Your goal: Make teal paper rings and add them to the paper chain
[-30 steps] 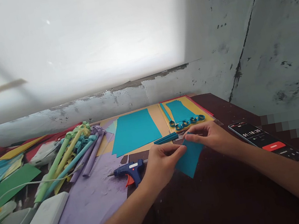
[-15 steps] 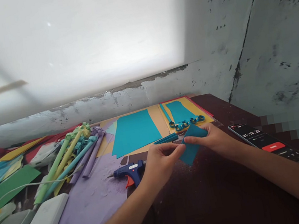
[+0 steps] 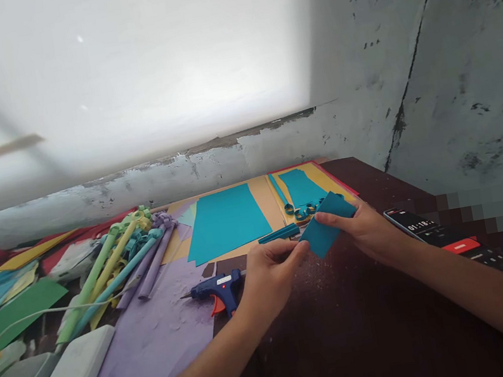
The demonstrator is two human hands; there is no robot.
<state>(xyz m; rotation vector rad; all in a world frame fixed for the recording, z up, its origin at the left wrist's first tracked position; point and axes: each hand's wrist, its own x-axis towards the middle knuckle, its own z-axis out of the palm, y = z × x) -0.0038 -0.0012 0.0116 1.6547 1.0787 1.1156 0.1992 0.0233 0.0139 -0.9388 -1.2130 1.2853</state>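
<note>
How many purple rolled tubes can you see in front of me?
2. The right purple tube has its near end over the purple sheet; the left purple tube lies between it and the light-blue tube. More could be hidden.

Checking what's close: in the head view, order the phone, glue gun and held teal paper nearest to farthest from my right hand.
1. Held teal paper: in the right hand.
2. Phone: to the right.
3. Glue gun: left, beyond the left hand.

The phone (image 3: 450, 237) displays 01:18 in white digits — the trailing ones are unclear.
</note>
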